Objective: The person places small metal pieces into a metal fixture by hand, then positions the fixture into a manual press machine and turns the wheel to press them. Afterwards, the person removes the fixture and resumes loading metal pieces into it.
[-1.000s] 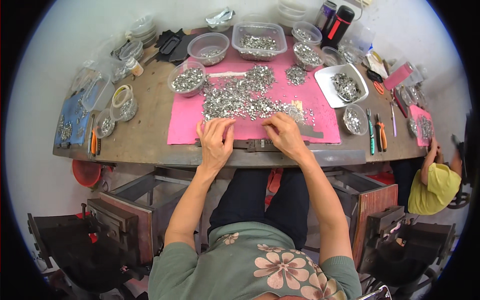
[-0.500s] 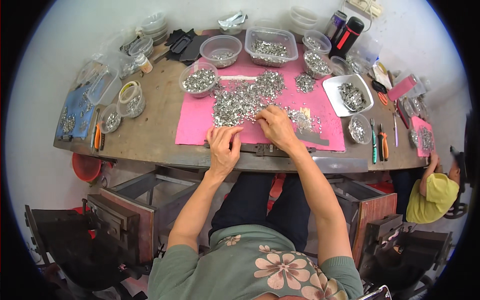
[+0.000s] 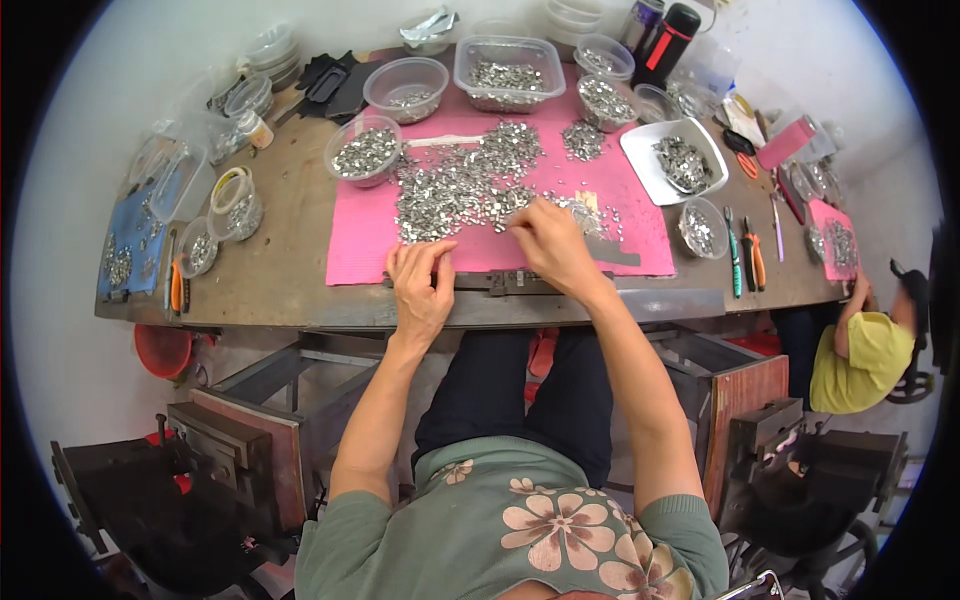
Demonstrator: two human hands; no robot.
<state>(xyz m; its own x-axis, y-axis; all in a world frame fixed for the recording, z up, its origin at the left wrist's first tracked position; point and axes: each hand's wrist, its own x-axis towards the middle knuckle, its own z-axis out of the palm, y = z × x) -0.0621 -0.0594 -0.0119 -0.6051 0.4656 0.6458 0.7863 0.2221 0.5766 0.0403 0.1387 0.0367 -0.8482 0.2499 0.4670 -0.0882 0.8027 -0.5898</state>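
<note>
Across the middle of the frame: loose heap of metal bits on pink mat, with smaller heap apart from it toward upper right. Just below the main heap, left of centre: left hand, back upward, near the lower edge of the mat; fingers bent and close side by side, thumb held slightly apart; tips partly hidden, cannot tell whether pinching anything. Right of centre, by the lower right part of the heap: right hand, thumb and index drawn toward each other; cannot tell whether gripping a bit. Between and below both hands: dark bar along the front of the bench. Top centre: square tub, part filled with bits. Upper left of heap: round tub, also with bits. Upper right: white tray, further bits inside. Right side of frame: green tool and orange pliers, side by side. Far left: blue mat with scattered bits. Right edge: co-worker in yellow top.
</note>
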